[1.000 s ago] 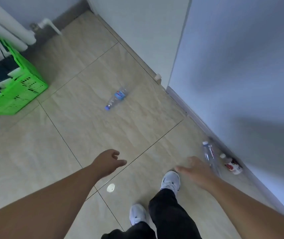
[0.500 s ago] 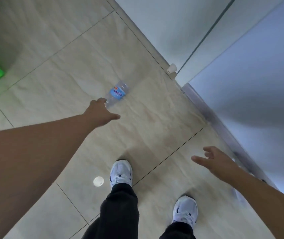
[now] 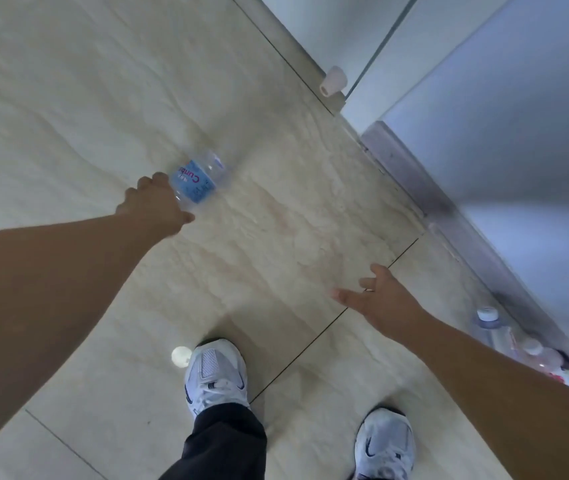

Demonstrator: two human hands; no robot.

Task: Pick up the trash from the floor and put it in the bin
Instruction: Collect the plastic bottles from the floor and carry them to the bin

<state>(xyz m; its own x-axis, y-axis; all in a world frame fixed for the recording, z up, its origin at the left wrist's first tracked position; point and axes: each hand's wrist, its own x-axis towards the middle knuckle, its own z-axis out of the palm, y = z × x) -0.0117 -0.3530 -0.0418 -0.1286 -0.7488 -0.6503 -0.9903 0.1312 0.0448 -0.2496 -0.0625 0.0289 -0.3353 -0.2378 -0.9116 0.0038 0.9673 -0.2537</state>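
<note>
A clear plastic water bottle (image 3: 197, 181) with a blue label lies on the beige tiled floor, blurred. My left hand (image 3: 155, 204) is stretched out to it and wraps its neck end, fingers over the top and thumb below. My right hand (image 3: 381, 301) hangs over the floor to the right, fingers spread, holding nothing. Two more bottles lie by the right wall: a clear one with a white cap (image 3: 489, 327) and one with red print (image 3: 544, 362). No bin is in view.
A small white round scrap (image 3: 181, 356) lies beside my left shoe (image 3: 215, 372). My right shoe (image 3: 385, 441) is near the bottom edge. A white doorstop (image 3: 333, 81) stands at the wall base. A grey wall and skirting (image 3: 411, 174) run along the right.
I have stepped forward and the view has tilted down; the green crate has left the view. My left hand reached the blue-label bottle and closed around its neck end. My right hand stayed open.
</note>
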